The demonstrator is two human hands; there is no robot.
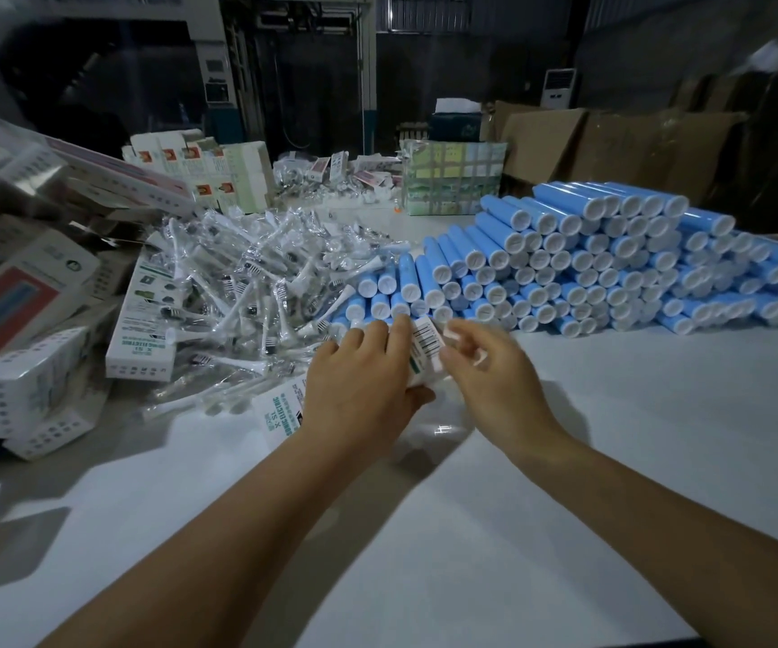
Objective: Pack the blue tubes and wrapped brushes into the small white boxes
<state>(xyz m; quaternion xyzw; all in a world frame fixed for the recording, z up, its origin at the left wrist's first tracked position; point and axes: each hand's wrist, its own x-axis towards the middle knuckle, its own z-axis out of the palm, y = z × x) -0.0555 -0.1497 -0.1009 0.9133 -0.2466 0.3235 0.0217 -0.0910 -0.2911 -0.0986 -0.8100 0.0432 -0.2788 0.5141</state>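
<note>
- Dim warehouse; white counter point(611, 413) runs from near edge to far cardboard cartons point(620, 142).
- Left hand point(359, 381) grips small white box point(424, 353), barcode side up, at centre.
- Right hand point(494, 367) pinches the box's end flap point(453, 333).
- Blue tubes point(611, 259) stacked far right, just beyond the hands.
- Wrapped brushes point(256, 278) heaped far left.
- Packed boxes point(31, 385) piled near left.

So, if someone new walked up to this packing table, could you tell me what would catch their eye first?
Most likely the big stack of blue tubes with white caps, piled on the right of the white table. Next, the glinting heap of wrapped brush heads left of centre. In front, the left hand and right hand hold a small white box with a barcode.
</note>
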